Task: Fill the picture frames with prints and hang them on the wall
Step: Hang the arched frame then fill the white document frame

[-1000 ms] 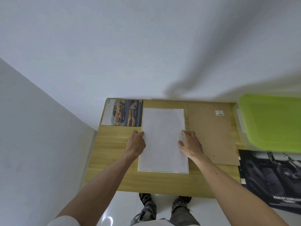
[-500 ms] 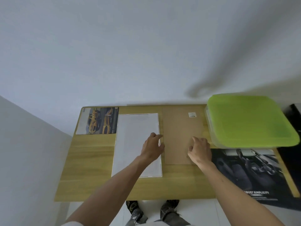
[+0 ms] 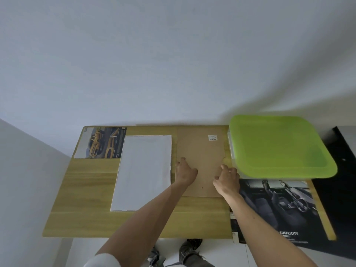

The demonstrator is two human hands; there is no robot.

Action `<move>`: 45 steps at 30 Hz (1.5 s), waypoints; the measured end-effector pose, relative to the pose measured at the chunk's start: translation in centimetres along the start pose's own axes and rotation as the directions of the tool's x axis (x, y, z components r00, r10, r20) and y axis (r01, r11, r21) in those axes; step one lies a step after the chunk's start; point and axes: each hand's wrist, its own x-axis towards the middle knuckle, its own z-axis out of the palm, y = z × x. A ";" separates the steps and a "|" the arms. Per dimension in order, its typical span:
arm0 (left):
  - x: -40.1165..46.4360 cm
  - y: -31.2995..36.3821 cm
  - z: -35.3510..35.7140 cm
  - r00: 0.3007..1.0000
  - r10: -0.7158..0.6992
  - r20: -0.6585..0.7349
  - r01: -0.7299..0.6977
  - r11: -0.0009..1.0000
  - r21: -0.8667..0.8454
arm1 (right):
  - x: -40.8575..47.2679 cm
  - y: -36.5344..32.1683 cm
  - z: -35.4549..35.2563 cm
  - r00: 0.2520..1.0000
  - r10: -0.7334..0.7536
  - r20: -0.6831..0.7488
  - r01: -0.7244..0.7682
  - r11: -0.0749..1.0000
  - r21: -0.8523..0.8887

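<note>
A brown backing board (image 3: pixel 200 151) lies flat on the wooden table (image 3: pixel 86 199), a small white label near its far right corner. My left hand (image 3: pixel 185 172) rests at the board's left edge, fingers curled over it. My right hand (image 3: pixel 227 179) sits at its right edge, fingers bent onto the board. A white sheet, face down (image 3: pixel 142 172), lies just left of the board. Further left at the back is a print of yellow cars (image 3: pixel 100 142). A dark print of a car interior (image 3: pixel 273 211) lies at the front right, partly under my right forearm.
A clear bin with a lime-green lid (image 3: pixel 279 147) stands at the table's back right, overhanging the dark print. A black object (image 3: pixel 344 151) is at the far right. The white wall (image 3: pixel 173 64) rises behind the table. My shoes show below the front edge.
Both hands left the white sheet and moved right onto the brown board. My view shifted right, bringing the green-lidded bin and the dark print fully into sight.
</note>
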 end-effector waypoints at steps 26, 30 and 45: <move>0.9 -4.7 -12.5 0.980 0.072 -0.184 -0.114 0.967 -0.226 | -2.4 -5.9 1.3 0.997 0.074 0.018 -0.072 0.836 0.544; 0.7 -8.2 -17.6 0.980 0.123 -0.160 -0.154 0.967 -0.203 | -3.9 -9.2 3.0 0.996 -0.068 0.066 0.023 0.847 0.532; 1.5 -18.0 -22.5 0.979 0.132 -0.157 -0.161 0.969 -0.190 | -8.2 -13.1 10.2 0.992 -0.126 0.022 0.111 0.931 0.347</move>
